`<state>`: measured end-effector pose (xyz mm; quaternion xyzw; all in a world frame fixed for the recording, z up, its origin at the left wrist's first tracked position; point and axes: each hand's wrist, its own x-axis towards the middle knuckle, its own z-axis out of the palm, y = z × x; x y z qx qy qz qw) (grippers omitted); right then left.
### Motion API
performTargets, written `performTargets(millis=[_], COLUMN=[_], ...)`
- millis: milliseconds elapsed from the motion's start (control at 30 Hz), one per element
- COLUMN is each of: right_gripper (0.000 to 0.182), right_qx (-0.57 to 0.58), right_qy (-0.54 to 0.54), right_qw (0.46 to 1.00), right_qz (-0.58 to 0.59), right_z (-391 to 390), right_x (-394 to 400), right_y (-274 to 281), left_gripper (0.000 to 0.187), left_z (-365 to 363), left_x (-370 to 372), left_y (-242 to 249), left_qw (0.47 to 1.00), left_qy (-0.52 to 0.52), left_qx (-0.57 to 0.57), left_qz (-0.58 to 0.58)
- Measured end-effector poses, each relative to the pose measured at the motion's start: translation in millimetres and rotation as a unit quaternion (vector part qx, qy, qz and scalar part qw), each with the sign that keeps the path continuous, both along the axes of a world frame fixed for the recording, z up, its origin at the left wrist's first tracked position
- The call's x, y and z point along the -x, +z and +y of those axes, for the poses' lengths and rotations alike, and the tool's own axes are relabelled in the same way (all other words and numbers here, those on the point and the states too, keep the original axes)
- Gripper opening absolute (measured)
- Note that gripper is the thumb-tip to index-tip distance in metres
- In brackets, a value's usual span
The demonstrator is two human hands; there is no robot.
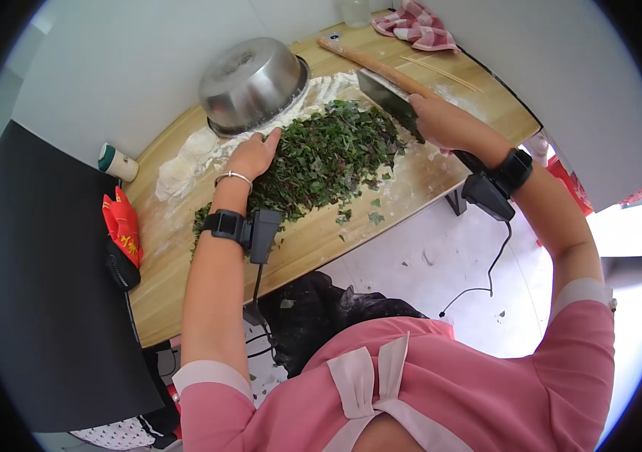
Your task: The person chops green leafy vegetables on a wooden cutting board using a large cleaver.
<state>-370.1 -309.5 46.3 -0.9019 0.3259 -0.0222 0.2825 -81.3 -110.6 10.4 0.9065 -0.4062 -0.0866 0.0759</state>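
Note:
A wide heap of chopped leafy greens (336,151) lies across the wooden table. At its left edge rests my left hand (255,154), touching the leaves with fingers apart; some of the fingertips are hard to see. My right hand (441,123) is closed around the handle of a cleaver (390,103). Its dark broad blade is tilted at the right side of the heap, close against the leaves. Much of the cleaver's handle is hidden by the hand.
Behind the greens a metal bowl (249,87) sits upside down on floury wood. A rolling pin (366,60), thin sticks (441,73) and a checkered cloth (415,26) lie at the back right. Pale dough (185,164), a jar (118,162) and a red packet (122,226) are leftward.

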Motion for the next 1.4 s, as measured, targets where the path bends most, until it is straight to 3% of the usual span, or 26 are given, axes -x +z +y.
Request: performTargets(millis=[100,167,367,500,567,633,700,767,833,867,933,1000,1200,1300,1367,1400], right_gripper=[0.031,0.027,0.026,0.025,0.024,0.022,0.018,0.016,0.016,0.016,0.022,0.02,0.023,0.027,0.03,0.031], right_qx=[0.022,0.074,0.135,0.168,0.164,0.153,0.076,0.025,-0.018,-0.015,0.163,0.155,0.155,0.204,-0.077,-0.121], right_qy=[0.051,0.096,0.186,0.232,0.257,0.263,0.168,0.146,0.113,0.12,0.242,0.223,0.188,0.208,0.067,0.065], right_qw=[0.997,0.988,0.972,0.958,0.951,0.952,0.98,0.985,0.99,0.99,0.956,0.963,0.97,0.955,0.992,0.982], right_qz=[0.048,0.097,0.05,0.028,0.041,0.034,0.075,0.089,0.077,0.076,-0.013,0.003,0.022,-0.053,-0.069,-0.132], right_z=[3.6,7.4,7.2,-0.1,-7.4,-12.3,-8.4,3.0,12.1,8.7,3.3,17.4,30.9,24.9,37.0,24.9], right_x=[-21.3,-31.1,-49.6,-27.9,-17.1,-4.8,5.7,13.8,13.9,12.0,9.0,5.0,-8.4,-8.8,-1.8,-0.4], right_y=[8.0,11.5,-9.9,-1.0,6.6,4.1,10.9,21.8,25.3,15.6,-8.0,-6.5,-16.2,-25.1,-6.7,-25.3], left_gripper=[0.076,0.074,0.071,0.078,0.082,0.088,0.094,0.095,0.09,0.078,0.071,0.056,0.052,0.051,0.051,0.051], left_z=[-12.2,-22.1,-43.3,-43.0,-33.0,-28.4,-20.7,-18.9,-17.0,-16.1,-12.1,-5.0,22.5,37.2,48.2,54.9], left_x=[-8.4,-6.1,14.4,36.7,58.0,79.8,102.7,112.8,118.8,119.6,117.1,114.6,104.2,97.4,91.6,88.8], left_y=[-6.3,-8.7,-9.5,3.2,8.1,16.1,19.8,11.0,0.4,-3.4,-7.3,-10.6,-17.2,-17.5,-18.5,-19.5], left_qw=[0.999,0.995,0.983,0.976,0.977,0.978,0.968,0.965,0.944,0.952,0.956,0.957,0.962,0.962,0.962,0.962], left_qy=[0.009,-0.042,-0.145,-0.186,-0.202,-0.204,-0.237,-0.245,-0.25,-0.238,-0.226,-0.219,-0.183,-0.174,-0.168,-0.163], left_qx=[0.015,0.059,0.105,0.04,0.066,0.036,0.003,-0.005,-0.023,-0.012,-0.003,0.019,0.036,0.035,0.039,0.043], left_qz=[0.046,0.075,0.03,0.104,0.007,0.01,-0.079,-0.097,-0.212,-0.191,-0.188,-0.189,-0.198,-0.206,-0.211,-0.216])
